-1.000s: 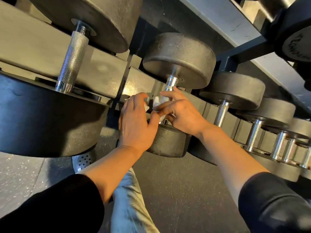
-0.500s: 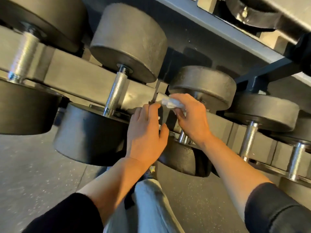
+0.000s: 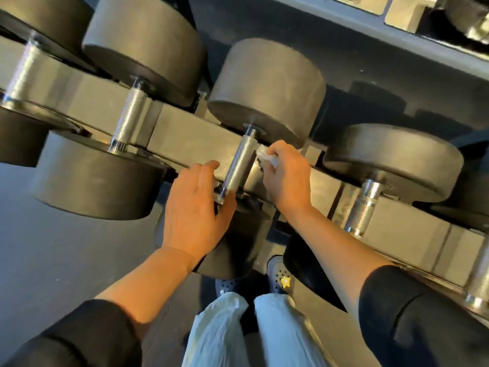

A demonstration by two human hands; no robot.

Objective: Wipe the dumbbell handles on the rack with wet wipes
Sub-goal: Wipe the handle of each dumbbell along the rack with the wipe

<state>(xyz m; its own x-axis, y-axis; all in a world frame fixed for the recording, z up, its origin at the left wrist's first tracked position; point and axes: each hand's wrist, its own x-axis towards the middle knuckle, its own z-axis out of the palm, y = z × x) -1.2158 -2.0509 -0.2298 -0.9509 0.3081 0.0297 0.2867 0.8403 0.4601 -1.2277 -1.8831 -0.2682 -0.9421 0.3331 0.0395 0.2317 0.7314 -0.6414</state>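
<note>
The knurled handle [image 3: 239, 162] of the middle dumbbell is seen bare along its whole length, lying across the rack rail [image 3: 190, 139] between its rear head [image 3: 267, 91] and its front head [image 3: 232, 239]. Half a second ago this handle was largely covered by the right hand and the wipe; the wipe has now been drawn off to the handle's right side. The wet wipe [image 3: 267, 157] is pinched, crumpled, between the curled fingers and thumb of the right hand [image 3: 287, 176], just beside the upper part of the handle; whether it is touching the metal is not clear through the motion blur. The left hand [image 3: 194, 207] is laid flat, fingers straight and relaxed, on the front head and rail just left of the handle, nothing being gripped.

From this it is judged that a pass over this handle has been finished or interrupted, and that either another stroke or a move onward is due. Further handles are seen to the left [image 3: 129, 117] and to the right [image 3: 362, 207], well apart from both hands.
</note>
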